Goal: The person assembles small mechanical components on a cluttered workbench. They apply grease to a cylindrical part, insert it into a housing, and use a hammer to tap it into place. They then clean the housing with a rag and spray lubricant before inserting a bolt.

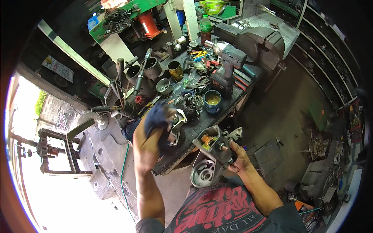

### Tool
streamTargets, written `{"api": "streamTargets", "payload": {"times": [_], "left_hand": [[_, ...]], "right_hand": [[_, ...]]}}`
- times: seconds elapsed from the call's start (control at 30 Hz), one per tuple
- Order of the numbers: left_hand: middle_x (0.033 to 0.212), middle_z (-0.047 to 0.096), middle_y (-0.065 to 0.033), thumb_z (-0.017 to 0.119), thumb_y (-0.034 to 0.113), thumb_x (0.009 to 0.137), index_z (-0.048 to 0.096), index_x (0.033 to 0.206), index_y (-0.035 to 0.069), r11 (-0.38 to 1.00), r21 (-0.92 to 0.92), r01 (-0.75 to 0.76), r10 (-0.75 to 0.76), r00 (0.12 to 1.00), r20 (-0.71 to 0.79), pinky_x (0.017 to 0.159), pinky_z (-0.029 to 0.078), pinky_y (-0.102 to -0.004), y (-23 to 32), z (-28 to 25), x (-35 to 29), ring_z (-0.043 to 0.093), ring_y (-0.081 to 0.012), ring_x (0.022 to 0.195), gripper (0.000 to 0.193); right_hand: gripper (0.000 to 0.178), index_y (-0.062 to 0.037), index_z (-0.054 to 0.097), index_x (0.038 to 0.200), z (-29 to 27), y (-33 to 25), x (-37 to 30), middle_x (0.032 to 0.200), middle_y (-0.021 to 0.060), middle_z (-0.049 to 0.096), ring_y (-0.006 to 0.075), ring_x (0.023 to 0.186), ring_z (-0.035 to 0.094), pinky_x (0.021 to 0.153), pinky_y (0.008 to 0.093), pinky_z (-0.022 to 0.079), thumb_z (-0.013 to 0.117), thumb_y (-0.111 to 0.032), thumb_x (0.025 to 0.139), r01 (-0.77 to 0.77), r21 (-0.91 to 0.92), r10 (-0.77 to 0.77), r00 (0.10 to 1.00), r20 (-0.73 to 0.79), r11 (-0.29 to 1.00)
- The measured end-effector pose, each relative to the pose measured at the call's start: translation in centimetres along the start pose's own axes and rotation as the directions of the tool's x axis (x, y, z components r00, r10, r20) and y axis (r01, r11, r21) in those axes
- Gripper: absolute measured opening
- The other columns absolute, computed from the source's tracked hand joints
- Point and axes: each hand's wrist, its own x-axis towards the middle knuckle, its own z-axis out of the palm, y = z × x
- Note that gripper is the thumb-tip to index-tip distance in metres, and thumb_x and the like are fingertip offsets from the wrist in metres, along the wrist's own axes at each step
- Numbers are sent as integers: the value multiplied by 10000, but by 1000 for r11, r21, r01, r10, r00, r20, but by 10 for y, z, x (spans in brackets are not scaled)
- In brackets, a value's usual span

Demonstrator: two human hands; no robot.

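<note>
My right hand (239, 157) grips a grey metal motor housing (204, 171) above my lap. Its upper part is open and shows a copper-orange piece inside, and its lower end has a round bore. My left hand (169, 116) is raised over the near edge of the bench, smeared by motion. A dark blue rag (155, 118) is bunched in it, with the fingertips sticking out past the cloth. Just beside those fingers, a pale metal bracket-like part (179, 118) lies on the bench.
On the dark workbench (190, 136) stand a blue tin (212, 101), a cordless impact wrench (225, 62), metal cups (163, 86) and tangled wires. A bench vise (264, 42) sits at the far right corner. A green hose (123, 174) hangs left of my left arm.
</note>
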Motion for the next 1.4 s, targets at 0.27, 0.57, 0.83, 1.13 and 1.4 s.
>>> {"api": "streamTargets", "payload": {"times": [0.27, 0.57, 0.83, 1.13, 1.4], "left_hand": [[1062, 712, -185, 815, 209, 945, 618, 1265, -66, 906, 416, -80, 196, 950, -243, 863, 593, -422, -75, 82, -77, 747, -305, 893, 466], [744, 690, -108, 599, 341, 1111, 639, 1239, -20, 702, -660, 266, -418, 905, -80, 485, 553, -311, -88, 64, -66, 663, -205, 518, 385], [732, 672, -64, 597, 380, 1112, 614, 1170, 65, 375, -865, 332, -443, 884, 147, 508, 573, -337, -83, 78, -43, 652, -185, 539, 321], [896, 730, -94, 631, 297, 1100, 565, 1463, 34, 695, -656, 295, -379, 925, 14, 606, 598, -284, -66, 100, -34, 713, -178, 701, 453], [1019, 744, -55, 712, 191, 1060, 736, 1189, -36, 963, -248, 108, -150, 976, -155, 748, 551, -241, -81, 104, -46, 676, -92, 839, 262]], "right_hand": [[324, -15, 706, 1189, 101, -23, 12, 1082, 28, 731, 133, 1029, 654, 970, 317, 522, 755, -296, 1036, 94, -630, -319, 913, -254, 771], [468, -70, 614, 1463, 128, -79, 37, 1457, 59, 625, 122, 1261, 605, 1085, 318, 494, 700, -316, 1075, 372, -850, -14, 918, 395, 373], [475, -18, 631, 1409, 101, -104, 7, 1340, 69, 683, 153, 1176, 650, 1005, 309, 512, 742, -300, 1044, 623, -749, -706, 634, 315, 225], [585, -134, 743, 1218, 69, -75, -24, 1415, 29, 616, 234, 1230, 485, 1081, 473, 356, 845, -335, 678, 298, -441, -140, 675, 724, -846], [217, -50, 729, 1173, 121, -41, -47, 1073, 20, 707, 158, 1022, 666, 933, 331, 531, 772, -45, 961, 81, -863, -137, 990, 14, 499]]}}
